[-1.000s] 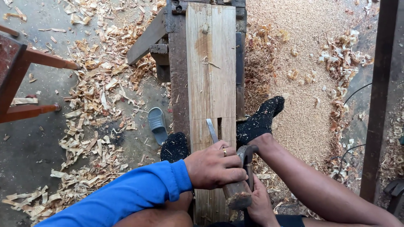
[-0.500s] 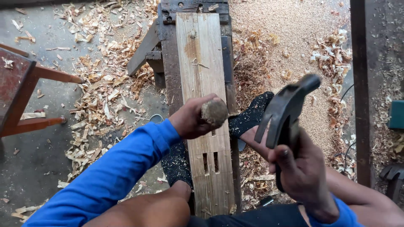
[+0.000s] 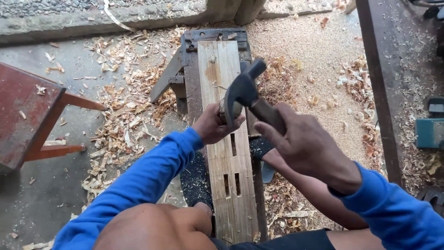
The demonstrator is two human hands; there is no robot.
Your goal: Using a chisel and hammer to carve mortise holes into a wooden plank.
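Shaving-strewn floor point(image 3: 120, 125); hands: right point(image 3: 307, 146) grips hammer point(image 3: 245, 90), left point(image 3: 212, 125) chisel handle point(image 3: 230, 110).

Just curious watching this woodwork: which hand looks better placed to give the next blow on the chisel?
The right hand: it grips the hammer, its head right over the chisel's handle. The left hand is wrapped around that handle, steadying it on the plank.

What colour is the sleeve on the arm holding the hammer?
Bright blue. The sleeve shows clearly in the head view, behind the right hand gripping the hammer.
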